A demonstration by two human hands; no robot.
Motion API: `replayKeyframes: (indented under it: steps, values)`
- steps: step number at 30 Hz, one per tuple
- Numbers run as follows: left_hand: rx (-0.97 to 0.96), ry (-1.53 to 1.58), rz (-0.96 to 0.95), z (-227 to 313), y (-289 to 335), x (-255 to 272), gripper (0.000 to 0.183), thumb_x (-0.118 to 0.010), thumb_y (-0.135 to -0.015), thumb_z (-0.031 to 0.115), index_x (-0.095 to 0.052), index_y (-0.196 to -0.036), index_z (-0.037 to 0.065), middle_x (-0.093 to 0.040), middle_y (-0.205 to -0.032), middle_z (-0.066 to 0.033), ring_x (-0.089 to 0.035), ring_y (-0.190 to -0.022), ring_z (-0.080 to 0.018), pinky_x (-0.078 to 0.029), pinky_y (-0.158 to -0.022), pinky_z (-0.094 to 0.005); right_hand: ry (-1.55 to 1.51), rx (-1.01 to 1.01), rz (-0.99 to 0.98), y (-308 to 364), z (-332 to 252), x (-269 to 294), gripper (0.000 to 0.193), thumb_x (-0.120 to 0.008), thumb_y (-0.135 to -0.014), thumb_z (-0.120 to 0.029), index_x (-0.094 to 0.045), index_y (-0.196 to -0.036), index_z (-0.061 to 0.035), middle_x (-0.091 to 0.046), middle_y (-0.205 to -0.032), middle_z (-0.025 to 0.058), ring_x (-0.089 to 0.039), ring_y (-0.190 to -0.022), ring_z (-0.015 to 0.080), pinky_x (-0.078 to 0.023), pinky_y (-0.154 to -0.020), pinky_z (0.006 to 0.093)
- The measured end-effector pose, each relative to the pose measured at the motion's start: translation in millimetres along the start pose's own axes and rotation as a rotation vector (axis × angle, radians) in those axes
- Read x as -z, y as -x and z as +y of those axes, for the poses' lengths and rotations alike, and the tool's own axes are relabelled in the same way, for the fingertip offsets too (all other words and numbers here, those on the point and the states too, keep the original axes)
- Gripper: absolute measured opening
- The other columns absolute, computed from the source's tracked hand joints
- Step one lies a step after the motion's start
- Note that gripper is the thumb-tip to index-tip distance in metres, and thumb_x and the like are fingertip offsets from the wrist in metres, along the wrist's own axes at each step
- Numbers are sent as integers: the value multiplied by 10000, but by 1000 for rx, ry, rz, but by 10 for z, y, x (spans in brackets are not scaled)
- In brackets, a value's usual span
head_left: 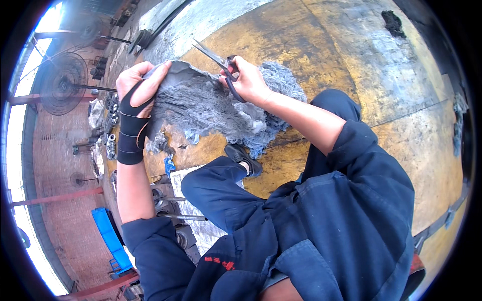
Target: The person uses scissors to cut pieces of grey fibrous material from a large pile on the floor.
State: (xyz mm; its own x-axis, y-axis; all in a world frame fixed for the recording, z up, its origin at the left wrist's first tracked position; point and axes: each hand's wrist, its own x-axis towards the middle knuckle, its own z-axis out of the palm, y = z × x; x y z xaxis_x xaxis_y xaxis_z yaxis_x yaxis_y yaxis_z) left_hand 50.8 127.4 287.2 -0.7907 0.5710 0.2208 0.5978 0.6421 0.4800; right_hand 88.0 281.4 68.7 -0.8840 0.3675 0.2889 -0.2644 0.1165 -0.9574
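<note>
My left hand [136, 84], with a black wrist brace [132, 135], pinches the upper left edge of a shaggy grey cloth [193, 103]. The cloth hangs between my hands, its strands facing me, and trails down to the right into a bunched heap. In my right hand [249, 84] is a pair of scissors [215, 57] with black handles. Their blades are slightly parted and point up and to the left, above the cloth's top edge. The fingers of my right hand are also close to that edge; I cannot tell whether they grip it.
Worn yellow boards [321, 40] cover the floor. A dark scrap [393, 24] lies at the far right. To the left are a large fan [64, 84], several metal parts and a blue frame [110, 241]. My shoe [242, 159] rests just below the cloth.
</note>
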Motion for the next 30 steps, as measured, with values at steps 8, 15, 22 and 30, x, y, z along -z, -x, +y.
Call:
replayKeyframes:
  steps: [8, 15, 22, 30]
  values:
    - [85, 112, -13, 102, 163, -155, 201, -685, -818, 114, -616, -656, 19, -526, -633, 72, -423, -594, 3, -315, -524, -170, 253, 21, -39, 77, -179, 1, 350, -737, -722, -239, -511, -911, -49, -625, -815, 71, -636, -775, 256, -483, -686, 360]
    - [219, 490, -13, 164, 291, -124, 184, -684, -817, 94, -599, -660, 49, -569, -660, 51, -461, -580, -1, -329, -537, -160, 204, 12, -96, 6, -4, 2, 355, -742, -701, -302, -527, -865, -71, -615, -757, 82, -611, -724, 276, -471, -670, 368]
    - [241, 579, -15, 20, 458, -213, 180, -666, -831, 85, -603, -666, 54, -588, -675, 37, -477, -576, -9, -345, -547, -160, -45, -67, -280, 8, 31, -51, 423, -821, -649, -254, -544, -878, -31, -648, -816, 75, -615, -790, 155, -475, -723, 300]
    - [228, 619, 28, 18, 648, -96, 131, -705, -779, 33, -624, -679, 12, -591, -660, 32, -483, -592, -11, -371, -555, -170, 70, -134, -311, -44, -70, 107, 222, -729, -706, -123, -558, -821, -39, -621, -759, 72, -605, -720, 166, -477, -674, 318]
